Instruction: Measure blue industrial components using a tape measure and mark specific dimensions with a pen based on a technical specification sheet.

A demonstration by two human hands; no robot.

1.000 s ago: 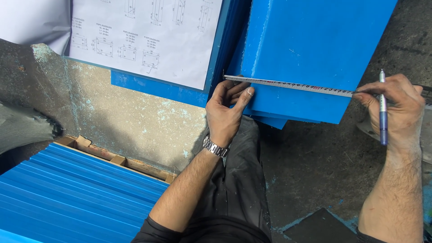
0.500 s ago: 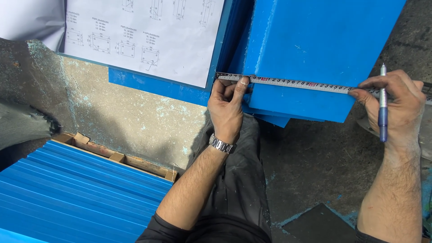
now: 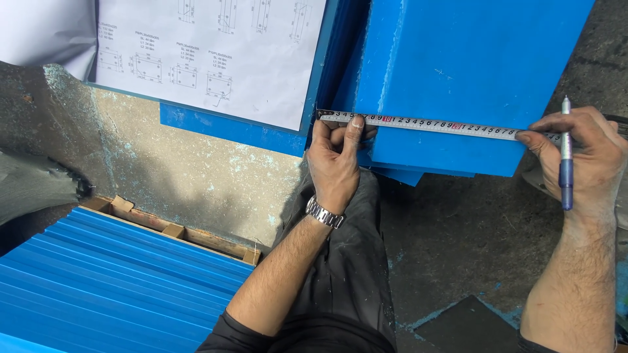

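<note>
A metal tape measure blade (image 3: 445,125) lies stretched across the lower part of a blue painted steel plate (image 3: 471,72). My left hand (image 3: 337,160) presses the blade's hooked end down at the plate's left edge with thumb and fingers; a steel wristwatch (image 3: 325,212) is on that wrist. My right hand (image 3: 579,160) holds the other end of the blade at the plate's right edge. A blue pen (image 3: 566,157) stands upright between that hand's fingers.
A white sheet of technical drawings (image 3: 209,52) rests on another blue plate at upper left. A stack of blue ribbed panels (image 3: 111,274) on wooden blocks (image 3: 173,230) fills the lower left. Dark trousers (image 3: 347,274) and stained concrete floor (image 3: 458,248) lie below.
Both hands and the tape have shifted slightly up the plate, and the blade now lies more level. My left fingers have settled onto the blade's end.
</note>
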